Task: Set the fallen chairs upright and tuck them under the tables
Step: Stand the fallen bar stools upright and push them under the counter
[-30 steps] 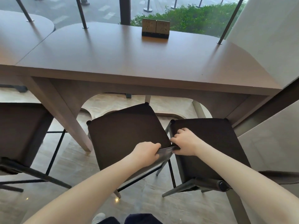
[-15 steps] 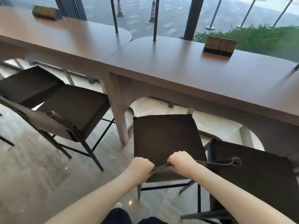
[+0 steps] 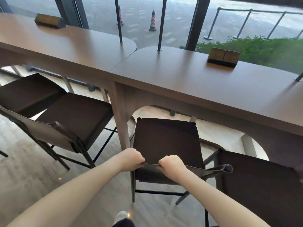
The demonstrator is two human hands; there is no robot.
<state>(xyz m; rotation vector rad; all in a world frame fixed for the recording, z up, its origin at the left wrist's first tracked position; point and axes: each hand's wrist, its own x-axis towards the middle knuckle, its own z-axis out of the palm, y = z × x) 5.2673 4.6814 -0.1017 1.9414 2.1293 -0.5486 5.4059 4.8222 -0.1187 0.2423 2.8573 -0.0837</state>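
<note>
Both hands grip the top edge of the backrest (image 3: 193, 169) of one chair (image 3: 165, 145), which stands upright with its seat reaching forward from the fingers toward the arched opening under the table (image 3: 188, 89). The grip at the top of the backrest makes sense: from there the person can steer and push the whole frame straight in without bending, and two hands set close together keep it from swinging sideways against the table leg (image 3: 122, 122) just left of the seat.

The left hand (image 3: 131, 158) is curled into a fist over the backrest's left end, knuckles up, fingers wrapped forward over the edge. The right hand (image 3: 171, 164) is curled the same way just to its right, with a short bare stretch of the edge between them; the thumbs appear to sit under the strap-like edge (hard to tell for sure). Neither hand is spread at all.

The seat's front corners lie just at the arch, so the chair looks only partly tucked. To the right of the hands a second chair (image 3: 259, 182) stands close beside it, and to the left two more chairs (image 3: 68, 115) sit at the neighbouring table (image 3: 54, 45), all upright. A further forward push seems to be what remains here.
</note>
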